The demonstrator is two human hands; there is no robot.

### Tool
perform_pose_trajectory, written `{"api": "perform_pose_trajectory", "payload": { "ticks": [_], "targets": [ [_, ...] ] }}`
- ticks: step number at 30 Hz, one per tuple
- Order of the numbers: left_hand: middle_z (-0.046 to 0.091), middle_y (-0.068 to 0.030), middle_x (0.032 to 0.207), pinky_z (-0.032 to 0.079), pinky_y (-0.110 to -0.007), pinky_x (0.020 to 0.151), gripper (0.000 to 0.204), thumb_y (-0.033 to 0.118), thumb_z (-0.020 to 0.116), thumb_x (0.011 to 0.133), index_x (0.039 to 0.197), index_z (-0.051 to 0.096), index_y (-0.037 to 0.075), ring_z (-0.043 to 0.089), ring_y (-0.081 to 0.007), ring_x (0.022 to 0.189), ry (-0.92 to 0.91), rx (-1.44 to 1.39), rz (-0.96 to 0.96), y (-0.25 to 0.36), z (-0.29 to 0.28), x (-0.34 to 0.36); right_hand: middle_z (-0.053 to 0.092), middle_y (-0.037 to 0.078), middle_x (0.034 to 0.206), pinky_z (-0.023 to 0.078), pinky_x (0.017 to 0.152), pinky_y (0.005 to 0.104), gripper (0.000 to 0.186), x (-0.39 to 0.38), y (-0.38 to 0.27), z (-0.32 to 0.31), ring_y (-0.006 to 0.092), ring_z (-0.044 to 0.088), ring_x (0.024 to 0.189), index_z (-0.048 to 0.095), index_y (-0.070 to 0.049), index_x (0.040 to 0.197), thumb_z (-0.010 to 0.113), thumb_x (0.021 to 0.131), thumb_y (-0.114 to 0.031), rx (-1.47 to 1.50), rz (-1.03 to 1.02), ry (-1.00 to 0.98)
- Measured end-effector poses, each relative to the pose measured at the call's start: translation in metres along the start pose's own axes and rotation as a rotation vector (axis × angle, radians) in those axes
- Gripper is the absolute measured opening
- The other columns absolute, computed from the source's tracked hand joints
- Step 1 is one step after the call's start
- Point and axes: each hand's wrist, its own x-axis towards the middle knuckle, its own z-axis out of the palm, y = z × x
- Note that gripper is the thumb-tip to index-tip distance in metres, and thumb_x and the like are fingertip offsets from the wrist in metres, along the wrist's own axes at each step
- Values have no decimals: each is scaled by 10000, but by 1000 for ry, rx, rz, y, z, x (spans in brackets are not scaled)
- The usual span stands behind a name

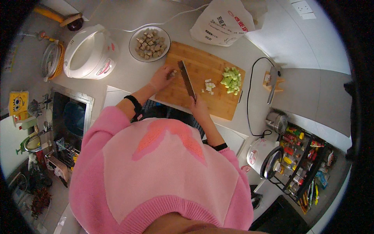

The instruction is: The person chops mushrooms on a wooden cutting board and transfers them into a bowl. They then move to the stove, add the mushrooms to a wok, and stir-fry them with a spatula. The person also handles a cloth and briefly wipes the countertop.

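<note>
The right hand (199,107) has its grip closed round the handle of a kitchen knife (186,78), its blade slanting over the wooden cutting board (216,107) on the worktop (125,64). The left hand (161,78) is at the board's left edge, grip bunched by a small pale piece (174,71); I cannot tell whether it pinches it. Right of the blade lie white dice (209,85), then green chunks (231,80). Greyish cubes (150,44) fill a bowl (130,46) beside the board's far left corner
</note>
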Motion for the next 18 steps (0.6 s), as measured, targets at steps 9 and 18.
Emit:
{"api": "perform_pose_trajectory", "payload": {
  "ticks": [9,18],
  "targets": [
    [581,-108,1036,504,-366,740,242,143,695,792,1003,620,52,610,-260,829,187,147,8,19,-20,37,610,244,804,467,644,456,257,-7,10,-10,394,591,724,535,17,1040,518,950,-223,182,8,57],
    [621,-113,1051,492,-400,825,313,183,632,820,1119,626,92,606,-284,912,604,376,-208,-65,-101,91,627,268,900,467,694,527,278,-12,11,-17,462,598,840,511,-3,1051,492,957,-264,136,52,37]
  ]
}}
